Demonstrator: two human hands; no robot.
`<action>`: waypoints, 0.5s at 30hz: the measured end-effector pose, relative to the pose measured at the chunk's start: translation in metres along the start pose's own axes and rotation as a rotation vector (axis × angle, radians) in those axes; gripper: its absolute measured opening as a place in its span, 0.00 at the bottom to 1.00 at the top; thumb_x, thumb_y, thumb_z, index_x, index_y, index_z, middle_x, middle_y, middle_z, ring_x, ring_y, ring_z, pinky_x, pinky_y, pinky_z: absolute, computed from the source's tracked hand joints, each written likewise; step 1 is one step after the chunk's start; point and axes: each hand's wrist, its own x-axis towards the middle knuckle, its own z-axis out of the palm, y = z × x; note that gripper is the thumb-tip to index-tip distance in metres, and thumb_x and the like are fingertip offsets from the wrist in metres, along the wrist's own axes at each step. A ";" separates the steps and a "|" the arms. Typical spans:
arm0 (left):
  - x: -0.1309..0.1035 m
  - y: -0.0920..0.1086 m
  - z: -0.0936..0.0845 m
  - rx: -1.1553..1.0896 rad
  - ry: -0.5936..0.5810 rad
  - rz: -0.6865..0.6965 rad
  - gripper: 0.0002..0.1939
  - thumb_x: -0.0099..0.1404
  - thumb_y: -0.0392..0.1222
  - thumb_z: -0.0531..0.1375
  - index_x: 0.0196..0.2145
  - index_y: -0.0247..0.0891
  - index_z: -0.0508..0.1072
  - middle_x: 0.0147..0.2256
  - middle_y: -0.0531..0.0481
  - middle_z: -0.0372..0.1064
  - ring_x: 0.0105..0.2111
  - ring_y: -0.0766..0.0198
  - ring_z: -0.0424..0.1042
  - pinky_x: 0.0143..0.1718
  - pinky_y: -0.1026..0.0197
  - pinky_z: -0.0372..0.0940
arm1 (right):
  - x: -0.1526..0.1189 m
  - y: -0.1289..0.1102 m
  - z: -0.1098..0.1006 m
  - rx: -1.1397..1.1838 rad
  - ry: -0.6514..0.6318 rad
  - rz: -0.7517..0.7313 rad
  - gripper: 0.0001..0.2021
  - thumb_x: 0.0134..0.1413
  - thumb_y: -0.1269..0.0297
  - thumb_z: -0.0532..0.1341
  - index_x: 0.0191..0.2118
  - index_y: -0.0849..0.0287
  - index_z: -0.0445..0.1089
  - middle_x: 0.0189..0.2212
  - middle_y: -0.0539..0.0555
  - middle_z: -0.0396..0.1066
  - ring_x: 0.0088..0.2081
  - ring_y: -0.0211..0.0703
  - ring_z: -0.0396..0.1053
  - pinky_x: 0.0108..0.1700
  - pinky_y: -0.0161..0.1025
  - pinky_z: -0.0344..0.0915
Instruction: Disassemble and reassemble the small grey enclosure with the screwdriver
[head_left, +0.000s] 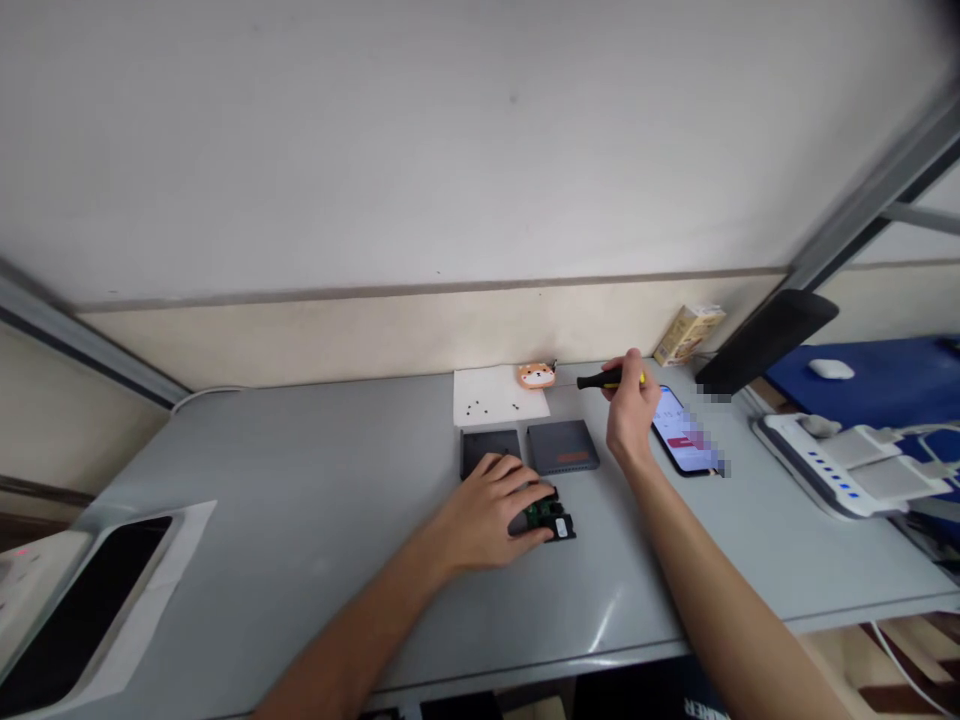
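Several tiny dark specks, apparently screws [485, 411], lie on a white paper [487, 385] toward the far edge of the desk [322, 480]; they look light and easily scattered. Nearer, an open black shell [480, 445] sits partly behind the left hand [491, 512]. That hand spreads over the left part of a circuit board assembly [555, 510], fingers at its far side and thumb at its near side; whether they pinch or merely rest, I cannot tell. The board, near the desk's middle, is probably light, stiff and fragile, best held by its black outer edges, clear of the green components. Just beyond it lies a dark grey cover [562, 445], likely rigid and rather smooth, to be lifted by opposite sides. Farther right, the right hand [630, 405] is closed around a black-and-yellow screwdriver [594, 381], shaft pointing left; its thick handle should give a secure hold. A lit smartphone [681, 435] lies to its right.
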 end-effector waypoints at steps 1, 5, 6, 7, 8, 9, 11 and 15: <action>0.000 -0.002 -0.001 0.002 0.014 -0.005 0.20 0.70 0.53 0.62 0.56 0.45 0.73 0.49 0.49 0.74 0.52 0.54 0.67 0.56 0.48 0.60 | 0.001 -0.001 0.000 0.023 0.010 0.025 0.28 0.60 0.34 0.54 0.30 0.58 0.69 0.28 0.50 0.65 0.30 0.38 0.64 0.31 0.35 0.62; -0.001 -0.020 -0.008 0.048 0.179 -0.072 0.13 0.74 0.44 0.57 0.54 0.44 0.74 0.48 0.48 0.74 0.49 0.57 0.69 0.52 0.52 0.62 | 0.006 -0.004 0.001 0.119 0.032 0.014 0.26 0.54 0.34 0.62 0.30 0.56 0.65 0.27 0.48 0.61 0.27 0.35 0.60 0.29 0.34 0.62; -0.002 -0.026 -0.010 0.066 0.244 -0.113 0.12 0.75 0.42 0.56 0.52 0.43 0.75 0.47 0.47 0.74 0.48 0.58 0.70 0.51 0.53 0.63 | 0.007 -0.005 0.001 0.120 0.036 -0.012 0.26 0.53 0.36 0.63 0.30 0.56 0.64 0.26 0.47 0.60 0.27 0.35 0.59 0.29 0.34 0.62; -0.003 -0.033 -0.013 0.086 0.313 -0.161 0.12 0.75 0.40 0.55 0.51 0.42 0.75 0.45 0.47 0.75 0.47 0.58 0.70 0.51 0.53 0.63 | 0.007 -0.005 0.000 0.108 0.038 -0.043 0.25 0.53 0.37 0.64 0.29 0.56 0.63 0.26 0.46 0.60 0.27 0.35 0.59 0.30 0.34 0.62; -0.005 -0.040 -0.016 0.109 0.368 -0.221 0.12 0.75 0.39 0.54 0.50 0.42 0.75 0.44 0.47 0.75 0.45 0.58 0.71 0.50 0.53 0.64 | 0.007 -0.006 -0.001 0.086 0.039 -0.079 0.24 0.54 0.38 0.64 0.29 0.56 0.63 0.25 0.46 0.59 0.27 0.36 0.59 0.31 0.35 0.62; -0.006 -0.047 -0.019 0.126 0.404 -0.285 0.12 0.76 0.39 0.53 0.49 0.41 0.75 0.42 0.47 0.75 0.43 0.58 0.71 0.49 0.53 0.64 | 0.006 -0.007 -0.002 0.055 0.042 -0.120 0.24 0.56 0.39 0.63 0.29 0.56 0.63 0.25 0.46 0.59 0.27 0.36 0.59 0.32 0.36 0.62; -0.011 -0.059 -0.023 0.117 0.427 -0.406 0.13 0.76 0.40 0.52 0.49 0.41 0.75 0.40 0.48 0.75 0.39 0.59 0.72 0.47 0.54 0.65 | 0.004 -0.011 -0.005 -0.022 0.053 -0.226 0.22 0.61 0.41 0.60 0.28 0.56 0.62 0.24 0.46 0.59 0.28 0.37 0.60 0.34 0.37 0.62; -0.016 -0.073 -0.024 0.055 0.351 -0.593 0.14 0.76 0.44 0.52 0.52 0.41 0.74 0.34 0.50 0.75 0.36 0.59 0.74 0.42 0.56 0.67 | 0.000 -0.018 -0.012 -0.177 0.067 -0.470 0.19 0.67 0.49 0.57 0.28 0.55 0.62 0.27 0.50 0.65 0.32 0.41 0.64 0.41 0.40 0.63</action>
